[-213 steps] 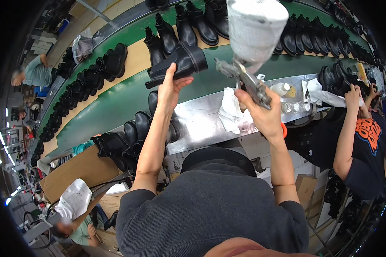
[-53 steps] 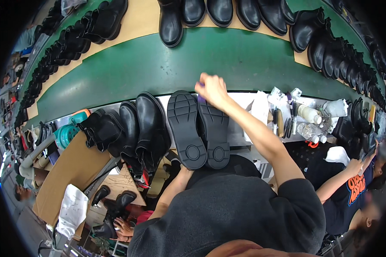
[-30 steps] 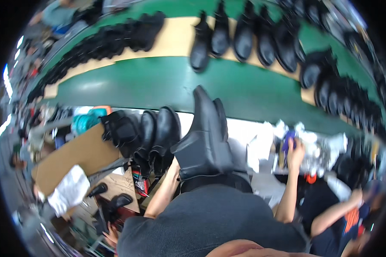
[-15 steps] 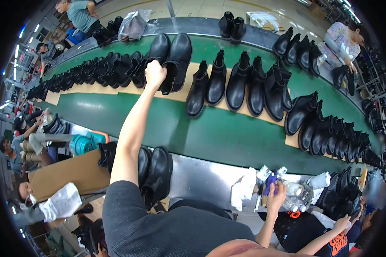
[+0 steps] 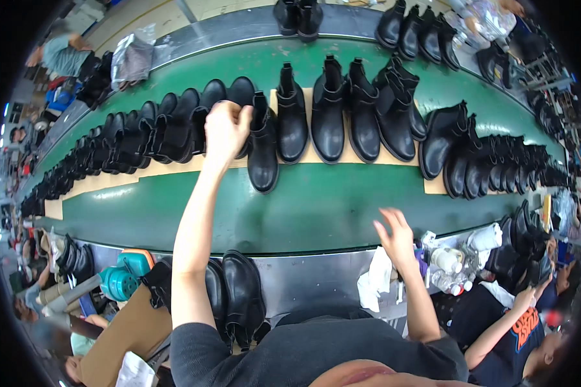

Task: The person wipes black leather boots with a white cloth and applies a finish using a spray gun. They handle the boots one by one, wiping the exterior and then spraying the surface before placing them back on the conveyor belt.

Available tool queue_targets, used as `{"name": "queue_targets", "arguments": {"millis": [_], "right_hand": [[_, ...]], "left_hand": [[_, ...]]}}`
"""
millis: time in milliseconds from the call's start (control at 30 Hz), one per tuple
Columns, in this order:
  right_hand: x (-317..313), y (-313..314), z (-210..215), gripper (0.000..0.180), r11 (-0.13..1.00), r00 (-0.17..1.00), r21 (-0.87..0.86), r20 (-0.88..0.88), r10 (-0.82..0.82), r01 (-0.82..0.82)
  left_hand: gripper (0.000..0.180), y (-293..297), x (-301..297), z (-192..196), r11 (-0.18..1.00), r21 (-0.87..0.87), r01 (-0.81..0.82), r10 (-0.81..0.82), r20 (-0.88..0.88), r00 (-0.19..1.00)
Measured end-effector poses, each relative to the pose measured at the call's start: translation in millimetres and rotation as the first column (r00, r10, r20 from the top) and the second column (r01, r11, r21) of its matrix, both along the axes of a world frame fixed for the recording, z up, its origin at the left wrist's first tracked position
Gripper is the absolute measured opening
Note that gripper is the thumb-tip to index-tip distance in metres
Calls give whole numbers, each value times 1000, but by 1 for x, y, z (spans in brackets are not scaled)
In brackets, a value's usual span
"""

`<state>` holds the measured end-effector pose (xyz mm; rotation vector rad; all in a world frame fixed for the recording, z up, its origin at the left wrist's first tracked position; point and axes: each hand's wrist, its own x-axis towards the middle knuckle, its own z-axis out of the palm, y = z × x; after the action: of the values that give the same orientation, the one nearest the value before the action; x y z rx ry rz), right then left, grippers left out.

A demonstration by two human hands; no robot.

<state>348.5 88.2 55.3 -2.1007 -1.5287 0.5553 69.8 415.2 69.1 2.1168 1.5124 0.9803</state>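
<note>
My left hand (image 5: 226, 132) is closed at the shaft end of a pair of black ankle boots (image 5: 241, 91) whose toes point away from me. The hand hides the boots' heels and part of their shafts. This pair stands at the right end of a long row of black boots (image 5: 168, 119). Just right of the hand, another boot (image 5: 263, 164) points its toe toward me. My right hand (image 5: 397, 238) is open and holds nothing, fingers apart, over the near edge of the green belt (image 5: 303, 206). A purple thing (image 5: 422, 263) lies beside its wrist, partly hidden.
More boots (image 5: 329, 122) stand on brown card right of my left hand. Two boots (image 5: 242, 290) rest on the metal ledge (image 5: 310, 277) before me. White cloth (image 5: 376, 280) and plastic bottles (image 5: 445, 261) crowd its right side. A co-worker's arm (image 5: 503, 329) is at lower right.
My left hand has lowered the boots into the row's right end. My right hand has let go of the purple thing and moved forward over the belt. The view has shifted.
</note>
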Motion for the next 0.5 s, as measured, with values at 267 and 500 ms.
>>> {"name": "queue_targets", "arguments": {"millis": [267, 500], "right_hand": [[-30, 45, 19, 31, 949, 949, 74, -60, 309, -305], [-10, -59, 1, 32, 980, 990, -146, -63, 127, -135]], "left_hand": [[62, 55, 93, -8, 872, -387, -299, 11, -595, 803], [29, 69, 94, -7, 777, -515, -362, -34, -609, 793]]}}
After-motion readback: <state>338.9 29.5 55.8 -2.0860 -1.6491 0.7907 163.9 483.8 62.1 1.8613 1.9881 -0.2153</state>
